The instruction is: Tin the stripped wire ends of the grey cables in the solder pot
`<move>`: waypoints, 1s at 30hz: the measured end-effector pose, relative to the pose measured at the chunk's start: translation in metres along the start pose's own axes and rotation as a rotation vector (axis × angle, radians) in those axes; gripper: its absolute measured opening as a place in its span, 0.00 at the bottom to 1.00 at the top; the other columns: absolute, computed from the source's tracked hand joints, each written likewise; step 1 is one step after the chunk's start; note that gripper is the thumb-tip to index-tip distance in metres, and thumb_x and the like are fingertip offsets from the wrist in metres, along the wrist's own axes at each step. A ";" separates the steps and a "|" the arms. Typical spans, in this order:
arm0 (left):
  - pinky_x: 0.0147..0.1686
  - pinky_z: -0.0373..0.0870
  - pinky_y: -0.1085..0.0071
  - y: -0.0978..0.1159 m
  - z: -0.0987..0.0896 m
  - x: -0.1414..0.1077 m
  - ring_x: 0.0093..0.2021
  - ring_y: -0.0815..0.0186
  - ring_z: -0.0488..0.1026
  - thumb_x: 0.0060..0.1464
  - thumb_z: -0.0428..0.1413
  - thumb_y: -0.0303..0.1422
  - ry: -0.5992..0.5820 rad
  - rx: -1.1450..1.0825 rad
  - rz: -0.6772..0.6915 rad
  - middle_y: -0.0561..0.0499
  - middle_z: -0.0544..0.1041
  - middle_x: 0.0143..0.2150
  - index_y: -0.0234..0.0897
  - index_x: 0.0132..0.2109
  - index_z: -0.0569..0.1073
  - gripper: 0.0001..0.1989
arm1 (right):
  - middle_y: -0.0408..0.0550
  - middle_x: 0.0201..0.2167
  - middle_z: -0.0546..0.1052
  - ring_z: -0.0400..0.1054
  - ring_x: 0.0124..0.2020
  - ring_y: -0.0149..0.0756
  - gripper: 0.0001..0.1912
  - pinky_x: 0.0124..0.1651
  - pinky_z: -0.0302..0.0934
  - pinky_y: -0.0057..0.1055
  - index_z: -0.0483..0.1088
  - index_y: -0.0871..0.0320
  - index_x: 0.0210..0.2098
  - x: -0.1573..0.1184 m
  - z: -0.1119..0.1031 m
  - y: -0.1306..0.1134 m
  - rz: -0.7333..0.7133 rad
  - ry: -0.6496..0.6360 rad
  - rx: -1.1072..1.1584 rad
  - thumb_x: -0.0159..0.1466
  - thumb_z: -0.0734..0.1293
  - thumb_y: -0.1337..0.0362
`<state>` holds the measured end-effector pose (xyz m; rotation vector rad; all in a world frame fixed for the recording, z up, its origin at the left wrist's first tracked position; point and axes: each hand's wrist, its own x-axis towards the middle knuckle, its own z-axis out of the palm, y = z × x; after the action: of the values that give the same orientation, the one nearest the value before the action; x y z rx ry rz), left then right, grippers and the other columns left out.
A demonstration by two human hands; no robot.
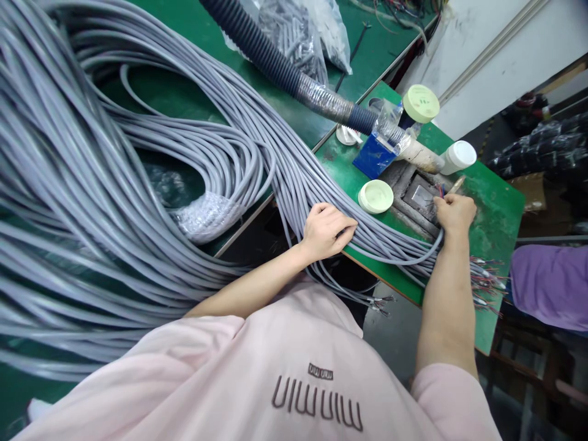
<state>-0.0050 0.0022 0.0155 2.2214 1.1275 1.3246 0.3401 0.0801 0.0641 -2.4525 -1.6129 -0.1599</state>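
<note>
Two hands stand well apart. The right hand (454,211) pinches one grey cable (437,242) near its end, thumb and fingers closed on it beside a square metal tray (421,196) at the middle of the green worktop (498,202); red and blue wires (441,190) poke out past the fingertips. The left hand (328,231) lies on a thick bundle (294,159) of grey cables by the worktop's near edge, its fingers bent; whether they grip any cable I cannot tell.

The bundle runs in from a second worktop (349,101) on the left, passes under the right forearm and ends in bared wire ends (487,285) by the near right corner. A few more cable ends (379,303) hang off the near edge. On the second worktop a looped coil (239,153) is wrapped in clear film (209,217), and a clear bag (294,33) holds grey tubes.

A dark ribbed hose (257,46) reaches across to a pale pipe (420,153) behind the tray, next to a blue box (374,156). A shallow tub (375,196) sits just left of the tray, a white jar (459,156) behind it, and a green-lidded jar (421,104) near the far edge.
</note>
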 end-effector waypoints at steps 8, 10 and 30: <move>0.46 0.60 0.61 -0.003 0.001 -0.002 0.32 0.67 0.72 0.59 0.53 0.32 0.019 -0.015 0.010 0.53 0.78 0.29 0.41 0.38 0.76 0.06 | 0.41 0.16 0.66 0.59 0.21 0.30 0.15 0.28 0.54 0.30 0.71 0.59 0.20 -0.042 -0.031 -0.010 -0.039 0.136 0.443 0.56 0.67 0.55; 0.45 0.61 0.62 -0.001 0.000 -0.002 0.32 0.67 0.72 0.58 0.55 0.32 0.062 -0.084 -0.002 0.53 0.78 0.28 0.40 0.37 0.77 0.06 | 0.40 0.17 0.68 0.60 0.19 0.29 0.14 0.25 0.54 0.28 0.71 0.59 0.22 -0.070 -0.040 -0.023 -0.006 0.142 0.692 0.56 0.69 0.54; 0.31 0.70 0.72 0.088 0.049 -0.004 0.27 0.71 0.70 0.45 0.68 0.37 -0.243 -1.534 -0.808 0.54 0.73 0.26 0.34 0.33 0.78 0.11 | 0.37 0.16 0.69 0.59 0.17 0.23 0.14 0.21 0.54 0.22 0.71 0.59 0.23 -0.230 -0.052 -0.082 0.227 -0.147 1.556 0.57 0.72 0.56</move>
<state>0.0768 -0.0511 0.0416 0.6368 0.4225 0.8967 0.1740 -0.1058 0.0774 -1.3177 -0.7913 0.9397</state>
